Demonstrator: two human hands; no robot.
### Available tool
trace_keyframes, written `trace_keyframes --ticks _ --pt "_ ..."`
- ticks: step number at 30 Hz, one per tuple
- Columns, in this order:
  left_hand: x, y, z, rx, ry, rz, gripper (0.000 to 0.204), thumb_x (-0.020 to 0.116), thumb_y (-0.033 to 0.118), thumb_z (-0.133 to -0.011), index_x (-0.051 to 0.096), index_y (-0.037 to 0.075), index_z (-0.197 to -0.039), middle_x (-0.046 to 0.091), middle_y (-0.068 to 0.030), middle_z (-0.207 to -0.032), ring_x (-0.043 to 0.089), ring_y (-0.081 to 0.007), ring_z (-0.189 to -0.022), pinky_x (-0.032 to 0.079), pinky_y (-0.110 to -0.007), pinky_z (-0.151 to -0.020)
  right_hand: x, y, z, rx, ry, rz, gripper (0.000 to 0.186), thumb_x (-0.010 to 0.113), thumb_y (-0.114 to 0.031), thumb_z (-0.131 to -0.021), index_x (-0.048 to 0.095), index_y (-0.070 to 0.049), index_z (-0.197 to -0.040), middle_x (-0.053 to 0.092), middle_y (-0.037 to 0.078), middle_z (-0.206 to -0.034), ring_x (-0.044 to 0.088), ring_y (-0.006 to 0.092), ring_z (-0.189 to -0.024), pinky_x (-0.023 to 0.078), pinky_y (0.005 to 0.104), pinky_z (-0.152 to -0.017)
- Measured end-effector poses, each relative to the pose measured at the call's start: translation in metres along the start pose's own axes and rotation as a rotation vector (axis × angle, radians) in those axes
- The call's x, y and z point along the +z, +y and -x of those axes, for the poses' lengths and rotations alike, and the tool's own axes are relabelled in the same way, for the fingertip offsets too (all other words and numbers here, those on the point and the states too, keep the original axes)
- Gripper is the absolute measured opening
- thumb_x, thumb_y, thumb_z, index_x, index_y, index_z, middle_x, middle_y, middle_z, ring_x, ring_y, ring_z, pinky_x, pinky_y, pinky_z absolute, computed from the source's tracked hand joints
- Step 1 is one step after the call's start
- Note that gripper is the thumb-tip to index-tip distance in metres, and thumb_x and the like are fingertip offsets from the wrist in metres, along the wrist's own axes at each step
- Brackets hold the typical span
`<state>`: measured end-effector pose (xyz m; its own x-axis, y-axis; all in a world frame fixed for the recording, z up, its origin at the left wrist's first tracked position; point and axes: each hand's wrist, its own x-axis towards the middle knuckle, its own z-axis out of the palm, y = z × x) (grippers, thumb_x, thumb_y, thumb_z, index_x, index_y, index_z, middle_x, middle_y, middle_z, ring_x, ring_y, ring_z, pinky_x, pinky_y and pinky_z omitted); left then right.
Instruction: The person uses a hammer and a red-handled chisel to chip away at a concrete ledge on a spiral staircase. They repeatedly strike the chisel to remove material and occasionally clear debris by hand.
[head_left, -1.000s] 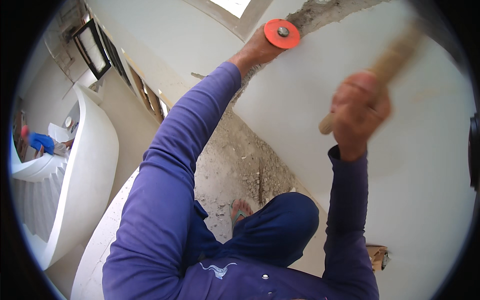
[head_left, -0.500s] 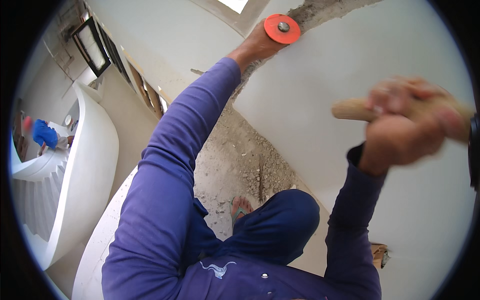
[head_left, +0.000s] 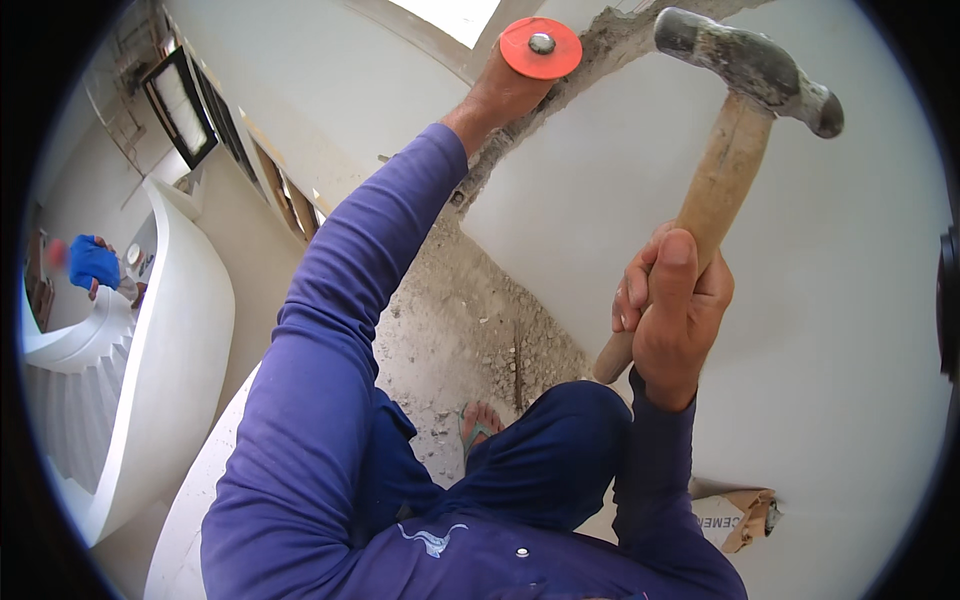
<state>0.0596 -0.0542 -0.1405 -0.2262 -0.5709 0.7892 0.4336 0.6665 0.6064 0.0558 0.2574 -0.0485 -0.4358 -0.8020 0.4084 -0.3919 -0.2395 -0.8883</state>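
Right hand [head_left: 680, 325] grip wraps the wooden handle of the hammer [head_left: 725, 170], thumb along it; head up, well apart from the red disc [head_left: 517, 60]. Left hand [head_left: 497, 95] grip closed under that disc, fingers mostly hidden, near the ragged-edged channel [head_left: 612, 48] in the pale wall [head_left: 840, 300]. Open room between hammer and disc; handle butt near the bent knee [head_left: 575, 435]. Floor [head_left: 440, 300] gritty, rubble along the wall. Paper bag [head_left: 745, 518] lower right. Curved white stair parapet [head_left: 185, 370] at left, person in blue [head_left: 92, 262] beyond.

Downward-facing fisheye view from head
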Motion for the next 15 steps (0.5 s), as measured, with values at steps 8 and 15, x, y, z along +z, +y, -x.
trace_keyframes --ticks 8,15 --pt "0.003 -0.020 0.024 0.071 0.085 -0.220 0.019 0.065 -0.002 -0.089 0.065 0.003 -0.108 0.067 -0.0098 -0.104 0.064 -0.0262 -0.097 0.053 -0.038 -0.088 0.013 0.000 0.009 -0.020 -0.009 -0.024 0.040 0.063 -0.039 -0.105 0.056 -0.001 -0.094 0.048 -0.002 -0.059 0.043 0.0051 -0.047 0.036 0.0230 -0.043" --pt "-0.001 -0.022 0.038 0.103 0.187 -0.109 0.013 0.069 0.005 -0.086 0.068 0.005 -0.099 0.071 -0.0107 -0.098 0.066 -0.0301 -0.090 0.054 -0.039 -0.079 0.016 -0.028 -0.013 -0.440 -0.049 0.018 0.037 0.066 -0.035 -0.103 0.058 0.001 -0.098 0.055 0.002 -0.065 0.047 0.0047 -0.052 0.037 0.0217 -0.045"
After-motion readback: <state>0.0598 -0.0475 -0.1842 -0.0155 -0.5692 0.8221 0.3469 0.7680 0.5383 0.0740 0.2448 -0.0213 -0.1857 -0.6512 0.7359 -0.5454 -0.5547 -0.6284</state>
